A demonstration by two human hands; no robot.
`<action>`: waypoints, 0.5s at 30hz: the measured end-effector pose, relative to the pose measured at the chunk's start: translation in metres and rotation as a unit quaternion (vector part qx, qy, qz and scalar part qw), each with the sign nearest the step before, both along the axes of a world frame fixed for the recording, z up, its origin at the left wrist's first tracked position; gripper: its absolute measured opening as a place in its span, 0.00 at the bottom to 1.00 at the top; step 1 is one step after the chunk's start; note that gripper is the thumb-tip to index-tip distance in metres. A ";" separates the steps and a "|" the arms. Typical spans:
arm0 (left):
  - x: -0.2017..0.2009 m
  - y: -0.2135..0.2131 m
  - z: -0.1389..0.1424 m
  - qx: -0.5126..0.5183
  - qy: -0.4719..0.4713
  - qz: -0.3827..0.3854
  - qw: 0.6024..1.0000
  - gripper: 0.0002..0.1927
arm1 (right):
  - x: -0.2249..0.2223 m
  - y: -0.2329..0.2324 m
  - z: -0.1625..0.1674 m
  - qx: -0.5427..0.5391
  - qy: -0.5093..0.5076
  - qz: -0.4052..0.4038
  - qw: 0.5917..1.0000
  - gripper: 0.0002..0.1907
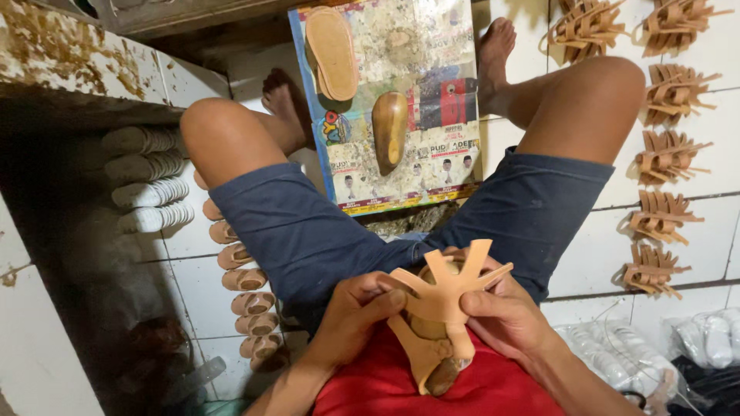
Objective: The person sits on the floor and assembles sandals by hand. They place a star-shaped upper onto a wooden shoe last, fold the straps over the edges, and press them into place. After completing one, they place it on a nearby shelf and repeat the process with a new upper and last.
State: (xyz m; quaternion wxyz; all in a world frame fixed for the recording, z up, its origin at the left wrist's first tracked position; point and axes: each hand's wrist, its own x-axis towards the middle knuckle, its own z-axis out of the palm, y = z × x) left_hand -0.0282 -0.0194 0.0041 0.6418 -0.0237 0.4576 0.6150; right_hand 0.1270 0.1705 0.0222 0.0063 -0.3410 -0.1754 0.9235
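I sit on a white tiled floor with my knees apart. My left hand and my right hand together hold a tan strappy sandal upper stretched over a wooden shoe last, close to my red shirt. The straps fan out upward between my fingers. Ahead, between my legs, a printed sheet lies on the floor with a tan sandal sole and a second brown wooden last on it.
Several cut tan strap uppers lie in a column on the tiles at right. A row of finished sandals runs along the left. Pale soles are stacked under a worn bench at left. Plastic bags sit at lower right.
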 end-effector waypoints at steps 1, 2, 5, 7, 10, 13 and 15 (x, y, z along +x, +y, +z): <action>0.001 -0.002 -0.001 0.003 -0.006 0.007 1.000 0.09 | -0.001 -0.001 0.001 0.001 0.004 0.006 1.000 0.37; 0.001 -0.004 -0.002 0.005 -0.011 0.014 1.000 0.09 | -0.003 -0.002 0.003 0.002 0.009 0.012 1.000 0.36; 0.001 -0.001 -0.010 0.087 -0.099 0.043 0.990 0.11 | -0.010 -0.002 0.010 0.025 -0.019 0.024 0.999 0.37; 0.000 0.002 -0.012 0.050 -0.124 0.050 0.990 0.11 | -0.016 0.000 0.016 0.034 -0.009 0.039 0.999 0.35; -0.003 0.011 -0.009 0.057 -0.140 0.062 0.987 0.12 | -0.022 0.002 0.022 0.054 0.000 0.053 0.997 0.34; -0.004 0.020 0.001 0.025 -0.145 0.064 0.987 0.15 | -0.022 0.003 0.022 0.043 0.014 0.046 0.998 0.34; -0.007 0.025 0.006 0.037 -0.122 0.049 0.991 0.15 | -0.017 0.004 0.016 0.030 0.021 0.032 0.999 0.35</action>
